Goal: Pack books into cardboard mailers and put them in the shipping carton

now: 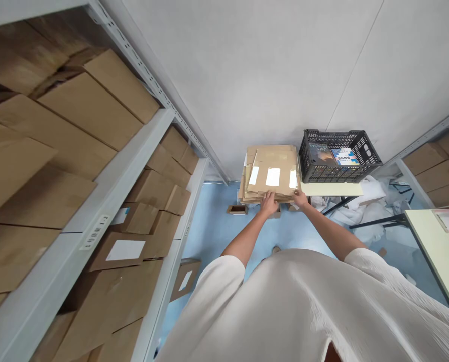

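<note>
A pile of flattened cardboard boxes (274, 160) lies at the end of a pale table, with white labels showing on the top sheet. My left hand (269, 203) is closed at the middle of the pile's near edge, its fingers curled over the cardboard. At the near right corner, my right hand (300, 198) grips the edge too. How many sheets lie between my fingers is hidden. Just right of the pile stands a black plastic crate (339, 173) with books (343, 156) inside.
Shelves (134, 151) loaded with cardboard boxes (92, 103) run along my left. Below the pile, a small open box (237, 209) sits on the blue floor (209, 226). White bags (347, 213) lie under the pale table (328, 189). Another table (433, 246) is at right.
</note>
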Action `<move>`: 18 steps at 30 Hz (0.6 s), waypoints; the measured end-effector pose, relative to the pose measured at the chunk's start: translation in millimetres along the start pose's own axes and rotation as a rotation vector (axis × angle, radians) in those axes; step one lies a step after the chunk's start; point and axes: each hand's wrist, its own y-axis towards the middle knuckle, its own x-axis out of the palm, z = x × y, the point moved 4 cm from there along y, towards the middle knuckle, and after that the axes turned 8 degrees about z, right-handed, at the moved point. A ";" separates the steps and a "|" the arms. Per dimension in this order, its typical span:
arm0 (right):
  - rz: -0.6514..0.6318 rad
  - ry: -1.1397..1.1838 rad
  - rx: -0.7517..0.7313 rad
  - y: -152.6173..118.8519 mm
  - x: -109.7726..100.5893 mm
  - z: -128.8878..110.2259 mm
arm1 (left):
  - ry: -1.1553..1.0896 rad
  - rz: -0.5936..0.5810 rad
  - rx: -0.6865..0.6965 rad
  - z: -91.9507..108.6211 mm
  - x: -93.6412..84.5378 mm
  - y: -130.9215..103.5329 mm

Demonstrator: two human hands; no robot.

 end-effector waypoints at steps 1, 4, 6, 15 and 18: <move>0.031 -0.051 0.016 -0.6 -0.5 -2.5 | -0.002 -0.009 -0.002 -2.4 -0.5 1.3; 0.104 -0.150 0.002 -2.8 -3.2 -12.0 | -0.005 -0.017 0.005 -7.5 -1.3 2.3; 0.135 -0.190 -0.017 -3.8 -5.1 -18.1 | -0.006 -0.013 0.013 -8.7 -1.5 1.9; 0.047 -0.177 -0.096 0.0 -0.6 -44.4 | 0.028 -0.002 0.019 -6.4 -4.7 -3.2; 0.061 -0.167 -0.122 1.1 -3.3 -46.4 | 0.062 0.050 0.028 -4.3 -11.8 -4.7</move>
